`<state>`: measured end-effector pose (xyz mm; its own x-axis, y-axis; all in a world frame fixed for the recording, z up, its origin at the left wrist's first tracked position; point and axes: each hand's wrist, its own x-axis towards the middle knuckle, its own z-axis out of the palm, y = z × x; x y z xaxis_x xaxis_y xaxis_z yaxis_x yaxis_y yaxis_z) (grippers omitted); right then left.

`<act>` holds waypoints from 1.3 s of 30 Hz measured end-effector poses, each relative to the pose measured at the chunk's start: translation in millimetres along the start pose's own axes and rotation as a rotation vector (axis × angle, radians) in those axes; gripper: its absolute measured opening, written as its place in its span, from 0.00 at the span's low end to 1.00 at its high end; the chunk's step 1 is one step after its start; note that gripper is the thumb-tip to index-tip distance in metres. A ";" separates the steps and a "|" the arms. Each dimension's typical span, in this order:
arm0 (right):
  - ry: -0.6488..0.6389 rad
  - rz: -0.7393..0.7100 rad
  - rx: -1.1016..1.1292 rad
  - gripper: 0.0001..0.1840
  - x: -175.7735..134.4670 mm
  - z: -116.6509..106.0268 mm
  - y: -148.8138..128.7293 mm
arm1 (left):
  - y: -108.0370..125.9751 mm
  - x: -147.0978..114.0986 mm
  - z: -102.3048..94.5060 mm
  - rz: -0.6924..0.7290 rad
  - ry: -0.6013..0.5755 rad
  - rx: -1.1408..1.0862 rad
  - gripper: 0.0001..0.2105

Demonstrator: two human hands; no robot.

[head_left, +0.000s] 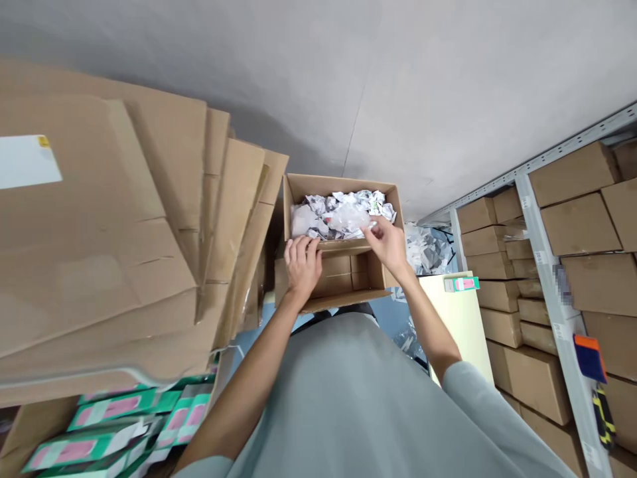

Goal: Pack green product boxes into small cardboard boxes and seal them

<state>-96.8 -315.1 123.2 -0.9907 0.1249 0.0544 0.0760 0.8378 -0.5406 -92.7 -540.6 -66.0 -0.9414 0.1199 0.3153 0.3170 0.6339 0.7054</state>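
An open cardboard box (pixel 343 180) stands against the wall, filled with crumpled printed paper (pixel 385 207). On the paper lies a clear, crinkled plastic wrap (pixel 348 218), with a bit of red showing near it. The thumb and fingers of my right hand (pixel 388 244) pinch the wrap's right end. My left hand (pixel 303 265) is hooked over the near rim of the paper-filled box, fingers bent together. Below both hands, a second open cardboard box (pixel 343 275) sits closer to my body with its bare inside visible.
Large flattened cardboard sheets (pixel 99 232) lean at the left. Under them are several green-and-pink packages (pixel 114 408). To the right are a cream tabletop (pixel 455 312) with a small green-and-pink box (pixel 462 284), a heap of crumpled paper (pixel 430 249) and a metal rack (pixel 547 285) of brown boxes.
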 end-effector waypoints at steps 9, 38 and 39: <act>-0.145 0.252 0.030 0.15 -103.4 14.7 54.6 | 4.1 1.4 0.4 -0.028 0.014 0.009 0.20; -0.393 0.085 -0.596 0.33 149.2 52.2 42.9 | -0.1 1.1 4.9 -0.041 0.034 0.021 0.20; -0.377 0.083 -0.592 0.32 148.3 51.5 43.2 | -0.1 1.2 4.9 -0.049 0.028 0.009 0.20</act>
<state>-246.3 -287.7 64.6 -0.9425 0.0984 -0.3195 0.0961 0.9951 0.0227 -94.4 -536.8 -68.8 -0.9522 0.0669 0.2979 0.2690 0.6452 0.7151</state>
